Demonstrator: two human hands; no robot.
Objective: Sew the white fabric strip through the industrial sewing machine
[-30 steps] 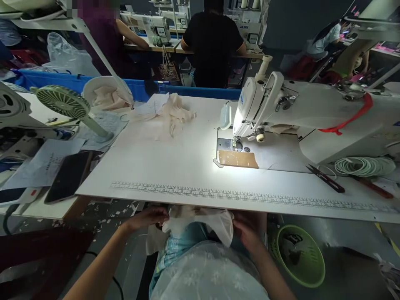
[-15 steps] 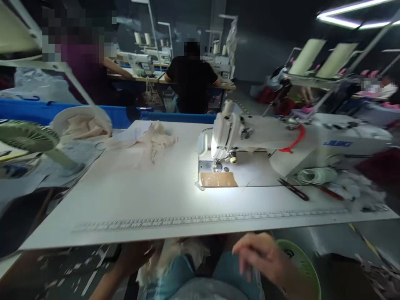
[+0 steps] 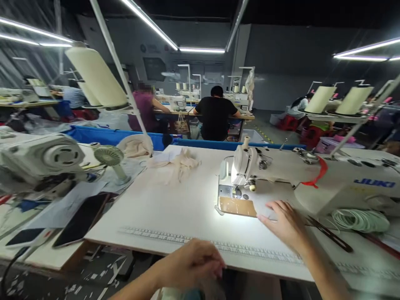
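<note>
"While the right hand (image 3: 283, 221) reaches over the bed of the JUKI sewing machine (image 3: 287, 168), is it clasping anything?"

"Not visibly. Thumb and fingers stand apart in a loose spread, just beside a tan strip (image 3: 237, 206). Whether the pale patch (image 3: 266, 211) between them is cloth or sheen, I can't tell."

"And the left hand (image 3: 200, 258)?"

"It's curled over the front edge of the white table (image 3: 150, 204), blurred. A pale blur (image 3: 211, 289) shows beneath it, so I can't say whether it holds cloth."

"Why would the strip lie there?"

"It sits flat on the bed under the lamp, in front of the needle area, perhaps to cover or guide along that edge. The printed ruler (image 3: 150, 234) runs along the table front, likely for reading lengths near the body."

"The thread snips (image 3: 336, 238)?"

"Beside the right forearm, near a coil of cord (image 3: 359, 221), presumably for a short reach. The crumpled beige cloth (image 3: 186, 160) lies farther back, left of the machine, well apart from both hands."
</note>
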